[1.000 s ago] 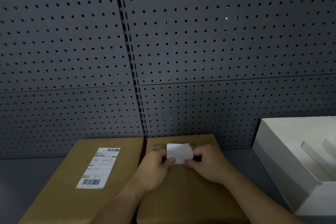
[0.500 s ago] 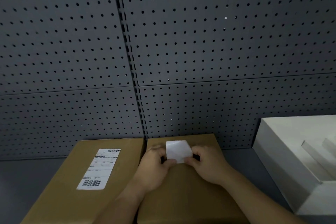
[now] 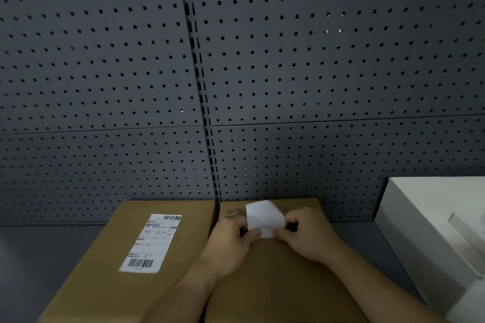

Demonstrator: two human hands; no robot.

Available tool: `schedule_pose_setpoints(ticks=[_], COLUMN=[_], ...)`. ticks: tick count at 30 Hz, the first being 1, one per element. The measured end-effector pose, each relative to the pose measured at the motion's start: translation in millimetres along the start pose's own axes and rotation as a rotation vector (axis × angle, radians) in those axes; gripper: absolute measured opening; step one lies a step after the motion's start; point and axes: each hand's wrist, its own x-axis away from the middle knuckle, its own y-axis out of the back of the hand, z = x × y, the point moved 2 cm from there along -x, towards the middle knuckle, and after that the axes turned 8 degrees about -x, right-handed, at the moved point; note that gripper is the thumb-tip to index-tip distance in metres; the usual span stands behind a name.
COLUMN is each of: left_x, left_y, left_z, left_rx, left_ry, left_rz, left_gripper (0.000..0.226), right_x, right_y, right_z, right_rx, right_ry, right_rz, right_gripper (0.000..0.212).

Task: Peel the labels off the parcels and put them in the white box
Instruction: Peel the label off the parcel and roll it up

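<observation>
Above the right parcel point(image 3: 275, 278), both hands met over a peeled label point(image 3: 265, 217), its blank white side up. The left hand point(image 3: 231, 238) pinched the label's lower left edge between thumb and fingers, and the right hand point(image 3: 307, 236) pinched its lower right edge the same way, so the sheet stood lifted and slightly folded between them, over the far part of the parcel's top. Whether any of it still stuck to the cardboard could not be told.

Just beside it on the left lay a second parcel point(image 3: 105, 270), the two touching or nearly so along their long sides. A printed label point(image 3: 151, 242) with barcodes at both ends lay flat on its top, fully stuck down.

At the right edge stood the white box point(image 3: 409, 217), open, apart from the right parcel, with pale strips inside that were too dim to identify. All rested on a grey shelf point(image 3: 39, 257) backed by a dark pegboard point(image 3: 105, 73).
</observation>
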Motion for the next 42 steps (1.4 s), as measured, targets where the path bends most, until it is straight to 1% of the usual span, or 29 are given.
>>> schedule_pose_setpoints(ticks=[3, 6, 8, 15, 17, 19, 21, 24, 27, 30, 31, 32, 33, 34, 36, 39, 42], left_x=[1.9, 1.5, 0.9, -20.7, -19.2, -13.3, -10.3, -10.7, -12.2, -11.7, -11.7, -11.7, -11.5, -11.3, -11.8, -11.7, -10.2], left_y=[0.7, 1.4, 2.9, 13.5, 10.2, 5.5, 1.3, -1.2, -3.1, -3.8, -3.7, -3.3, -2.7, -2.2, -1.8, -0.1, 1.2], left_z=[0.6, 3.6, 1.2, -6.4, -4.5, -3.2, 0.1, 4.4, 8.2, 9.2, 9.0, 8.8, 8.4, 8.1, 8.1, 6.4, 6.5], left_rx=[-0.011, 0.006, 0.029, -0.03, -0.009, -0.001, -0.023, -0.03, -0.033, -0.037, -0.026, -0.015, -0.008, -0.005, -0.008, -0.008, 0.036], left_ry=[0.011, 0.055, 0.067, 0.159, 0.15, 0.143, 0.137, 0.132, 0.137, 0.119, 0.104, 0.094, 0.086, 0.083, 0.069, 0.067, 0.088], left_rz=[0.014, 0.04, 0.081, 0.222, 0.206, 0.143, 0.085, 0.065, 0.063, 0.057, 0.056, 0.054, 0.048, 0.044, 0.038, 0.041, 0.027], left_gripper=[0.013, 0.023, 0.025, 0.013, 0.01, 0.01, 0.003, 0.015, 0.022, 0.021, 0.018, 0.015, 0.012, 0.012, 0.016, 0.024, 0.027], right_x=[3.3, 2.3, 3.3, 3.4, 4.7, 6.4, 6.7, 5.4, 6.0, 6.7, 6.6, 6.5, 5.8, 5.2, 3.5, 1.7, 1.1], right_y=[-2.8, -3.4, -3.7, 0.8, 1.8, 2.4, 2.7, 2.5, 3.0, 3.6, 3.6, 3.6, 3.1, 2.5, 1.5, -0.2, -1.1], right_z=[0.1, -4.5, -4.6, -1.1, -0.5, -0.7, -1.2, -0.2, 2.2, 1.8, 1.4, 1.0, 0.5, -0.2, -2.6, -6.6, -6.8], right_rx=[-0.004, -0.011, -0.015, -0.046, -0.068, -0.085, -0.069, -0.047, -0.06, -0.095, -0.102, -0.109, -0.106, -0.099, -0.078, -0.062, -0.076], right_ry=[-0.004, -0.019, -0.024, -0.056, -0.041, -0.03, -0.029, 0.001, 0.026, 0.032, 0.027, 0.019, 0.013, 0.013, 0.01, -0.012, -0.024], right_rz=[-0.012, -0.013, -0.018, -0.019, -0.008, 0.008, 0.025, 0.056, 0.08, 0.103, 0.105, 0.099, 0.085, 0.067, 0.022, -0.013, -0.012], right_gripper=[0.03, 0.016, 0.015, 0.014, 0.014, 0.017, 0.021, 0.022, 0.014, 0.014, 0.018, 0.024, 0.026, 0.022, 0.011, 0.018, 0.016])
